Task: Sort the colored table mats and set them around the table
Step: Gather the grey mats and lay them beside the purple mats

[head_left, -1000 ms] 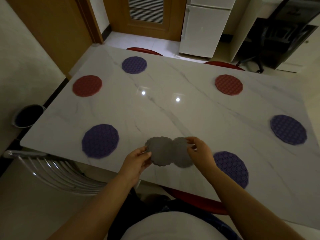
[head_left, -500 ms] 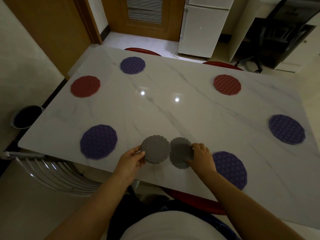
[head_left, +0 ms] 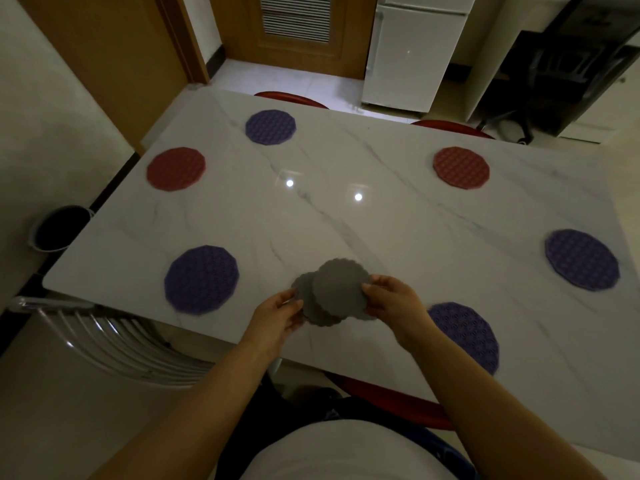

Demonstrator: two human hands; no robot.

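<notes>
Two grey scalloped mats overlap above the near edge of the white marble table (head_left: 346, 220). My right hand (head_left: 394, 303) pinches the upper grey mat (head_left: 341, 287) by its right rim. My left hand (head_left: 277, 317) holds the lower grey mat (head_left: 303, 289), which peeks out at the left. Purple mats lie at the near left (head_left: 201, 279), near right (head_left: 465, 332), far left (head_left: 270, 127) and right edge (head_left: 581, 259). Red mats lie at the left (head_left: 176, 169) and far right (head_left: 461, 167).
A metal chair back (head_left: 114, 337) stands at the near left corner. Red seats (head_left: 384, 400) sit under the near edge and along the far side (head_left: 291, 98). A dark bucket (head_left: 57, 228) is on the floor at left. A white fridge (head_left: 412, 50) stands beyond the table.
The two grey mats were side by side, one in each hand. The right hand has slid its mat left over the other, so they overlap.
</notes>
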